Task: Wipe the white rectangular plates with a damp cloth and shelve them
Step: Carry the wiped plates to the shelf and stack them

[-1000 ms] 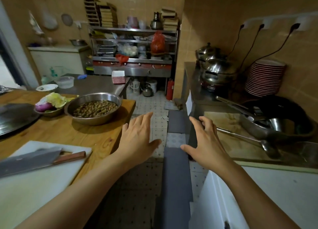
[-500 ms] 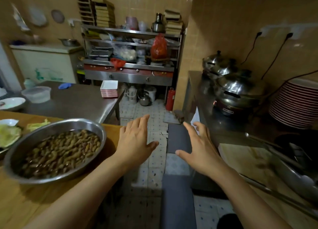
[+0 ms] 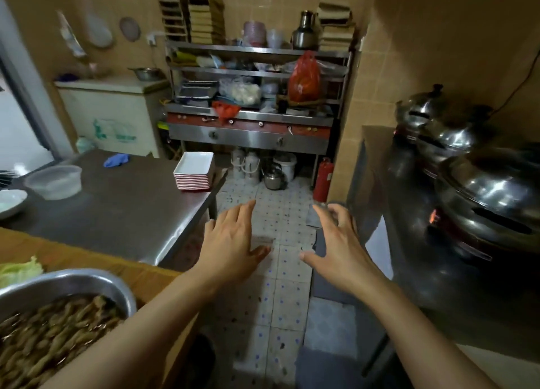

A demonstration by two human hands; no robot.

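At the far left edge a white round dish (image 3: 11, 201) is cut off by the frame, and its contents are too blurred to make out. Just beside it on the grey steel table (image 3: 122, 213) stands a clear plastic tub (image 3: 54, 181); I cannot tell what is in it. Low at my left, a round steel basin (image 3: 67, 289) holds brown pods in dark liquid, half cropped by the frame. A crumpled blue glove (image 3: 116, 160) lies at the table's far side. The stack of white rectangular plates with red rims (image 3: 195, 171) sits on the table's far right corner, long axis running away from me toward the cluttered steel shelf rack (image 3: 257, 67). My left hand (image 3: 230, 242) and my right hand (image 3: 336, 245) hover over the tiled floor, apart, fingers spread loosely, holding nothing. At right, domed steel lidded pots (image 3: 482, 190) are dim and partly cropped.
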